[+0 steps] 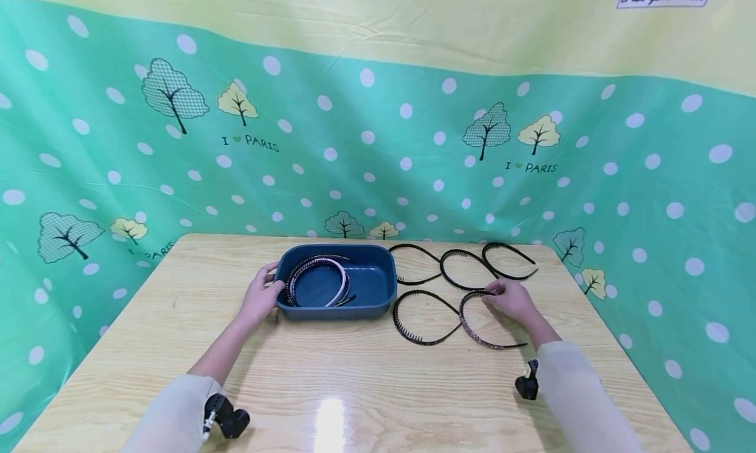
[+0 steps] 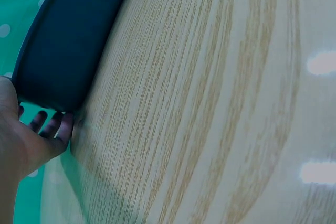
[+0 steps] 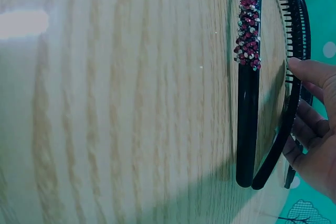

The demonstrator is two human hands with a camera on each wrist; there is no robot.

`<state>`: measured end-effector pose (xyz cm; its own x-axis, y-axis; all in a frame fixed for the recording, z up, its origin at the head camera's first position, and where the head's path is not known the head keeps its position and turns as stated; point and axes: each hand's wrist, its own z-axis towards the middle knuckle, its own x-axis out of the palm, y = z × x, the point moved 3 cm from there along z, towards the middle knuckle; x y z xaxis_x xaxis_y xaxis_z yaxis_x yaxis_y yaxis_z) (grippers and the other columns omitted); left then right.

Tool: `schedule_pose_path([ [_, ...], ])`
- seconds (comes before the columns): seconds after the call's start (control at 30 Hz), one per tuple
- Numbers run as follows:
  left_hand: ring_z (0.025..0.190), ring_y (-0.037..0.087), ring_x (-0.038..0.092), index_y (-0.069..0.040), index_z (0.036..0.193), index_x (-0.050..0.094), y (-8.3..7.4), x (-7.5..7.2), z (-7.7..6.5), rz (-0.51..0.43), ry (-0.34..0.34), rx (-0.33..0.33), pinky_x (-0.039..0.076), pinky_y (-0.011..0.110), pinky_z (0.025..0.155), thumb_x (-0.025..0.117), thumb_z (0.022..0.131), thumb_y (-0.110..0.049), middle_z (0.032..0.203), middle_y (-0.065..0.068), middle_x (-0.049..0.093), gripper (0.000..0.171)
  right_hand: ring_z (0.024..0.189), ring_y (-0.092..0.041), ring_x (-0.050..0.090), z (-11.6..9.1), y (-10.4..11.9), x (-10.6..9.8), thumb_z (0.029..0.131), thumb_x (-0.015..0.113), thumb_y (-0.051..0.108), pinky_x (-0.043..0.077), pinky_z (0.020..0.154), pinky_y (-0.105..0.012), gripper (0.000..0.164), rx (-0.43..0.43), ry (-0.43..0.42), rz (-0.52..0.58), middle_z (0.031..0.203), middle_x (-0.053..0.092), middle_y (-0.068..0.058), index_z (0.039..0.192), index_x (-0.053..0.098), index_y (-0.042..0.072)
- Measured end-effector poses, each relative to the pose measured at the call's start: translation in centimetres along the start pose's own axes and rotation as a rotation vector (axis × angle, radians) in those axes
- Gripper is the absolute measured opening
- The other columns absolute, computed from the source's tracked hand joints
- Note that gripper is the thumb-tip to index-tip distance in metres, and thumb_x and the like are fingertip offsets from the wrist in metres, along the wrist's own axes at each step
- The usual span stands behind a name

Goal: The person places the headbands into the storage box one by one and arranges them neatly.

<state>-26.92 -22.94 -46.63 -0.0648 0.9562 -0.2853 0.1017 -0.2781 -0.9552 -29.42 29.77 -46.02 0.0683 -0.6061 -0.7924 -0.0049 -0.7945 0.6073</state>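
Observation:
My left hand (image 1: 260,295) grips the left end of a dark blue plastic bin (image 1: 378,314), thumb at the rim and fingers around the outer wall; the left wrist view also shows the bin (image 2: 63,40) from its side. Inside the bin, at the left, lie several overlapping headbands, one of them pale pink (image 1: 344,283). My right hand (image 1: 515,300) pinches the far arm of a black toothed headband (image 1: 472,331) trimmed with pink and silver stones. In the right wrist view the stones (image 3: 248,35) cover part of the near arm, and the thumb sits on the toothed arm.
Right of the bin, several black headbands lie on the wooden table (image 1: 366,387), among them a near one (image 1: 426,341), a middle one (image 1: 466,289) and a far right one (image 1: 516,278). A green and yellow patterned curtain (image 1: 401,197) hangs behind the table.

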Motion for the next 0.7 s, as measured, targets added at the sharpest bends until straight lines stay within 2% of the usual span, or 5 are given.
schedule_pose_path([
  [0.4, 0.118, 0.038, 0.048, -0.011, 0.148, 0.024, -0.01, -0.07, 0.01, 0.010, 0.002, 0.003, 0.054, 0.027, 0.073, 0.039, 0.095, -0.011, 0.138, 0.026, 0.038, 0.055, 0.082, -0.023, 0.052, 0.22, -0.35, 0.40, 0.085, 0.066, 0.018, 0.041, 0.068, -0.030, 0.028, -0.060, -0.011, -0.039, 0.090, 0.058, -0.012, 0.106, 0.065, -0.001],
  [0.7, 0.118, 0.037, 0.048, -0.011, 0.148, 0.024, 0.07, -0.14, 0.04, 0.009, -0.001, 0.003, 0.054, 0.027, 0.073, 0.039, 0.095, -0.011, 0.138, 0.025, 0.038, 0.055, 0.083, -0.023, 0.055, 0.12, -0.32, -0.17, 0.086, 0.065, 0.019, 0.043, 0.072, -0.035, 0.025, -0.082, -0.002, -0.065, 0.090, 0.061, -0.012, 0.104, 0.067, 0.001],
])
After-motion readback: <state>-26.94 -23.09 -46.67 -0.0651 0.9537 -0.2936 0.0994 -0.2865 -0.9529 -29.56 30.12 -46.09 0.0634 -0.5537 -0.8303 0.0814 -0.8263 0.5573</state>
